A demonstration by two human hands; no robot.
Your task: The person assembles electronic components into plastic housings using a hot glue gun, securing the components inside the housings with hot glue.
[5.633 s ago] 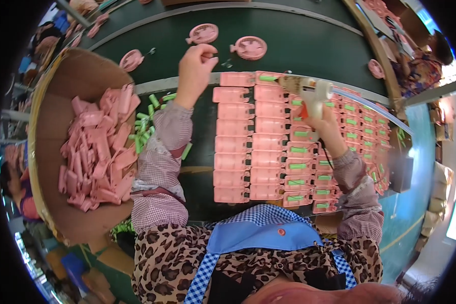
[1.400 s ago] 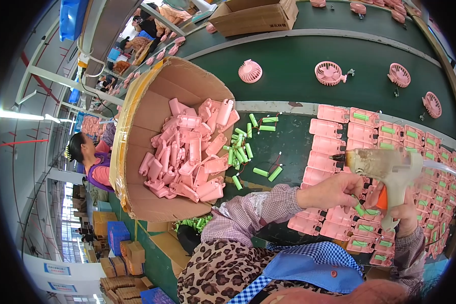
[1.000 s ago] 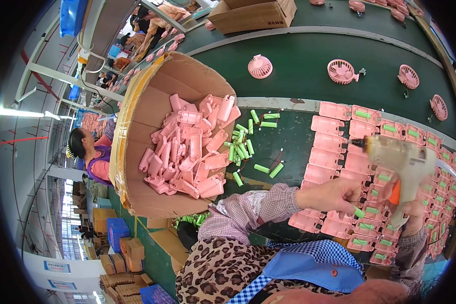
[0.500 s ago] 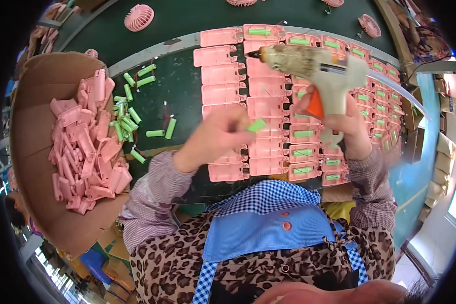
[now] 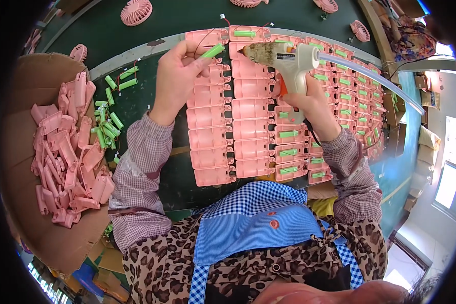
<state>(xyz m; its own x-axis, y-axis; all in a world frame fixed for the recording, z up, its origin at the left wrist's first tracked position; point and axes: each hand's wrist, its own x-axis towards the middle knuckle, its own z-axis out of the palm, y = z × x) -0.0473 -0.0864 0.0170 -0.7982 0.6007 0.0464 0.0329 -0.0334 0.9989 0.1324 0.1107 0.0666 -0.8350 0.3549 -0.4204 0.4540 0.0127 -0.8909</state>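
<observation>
Between the thumb and fingers of my left hand [image 5: 175, 73] is a green battery [image 5: 213, 50] with thin wires, held above the far end of the leftmost column of pink plastic shells [image 5: 211, 116]. My right hand [image 5: 314, 104] grips a white hot glue gun [image 5: 296, 63] by its handle, around an orange trigger. The gun's dark, stained nozzle points left, close to the battery and over the second column. A clear glue stick [image 5: 375, 78] sticks out of its back. Shells in the columns to the right hold green batteries; most in the two left columns hold none.
A cardboard box [image 5: 61, 243] full of pink plastic parts [image 5: 68, 157] stands at the left. Beside it several loose green batteries [image 5: 106, 124] lie on the dark table. Pink round fan heads [image 5: 136, 12] sit beyond the pale rail. Another person [image 5: 413, 40] is at the far right.
My left hand has moved up and left with the battery, to the far end of the shell columns. The glue gun has shifted left. The whole view has moved slightly.
</observation>
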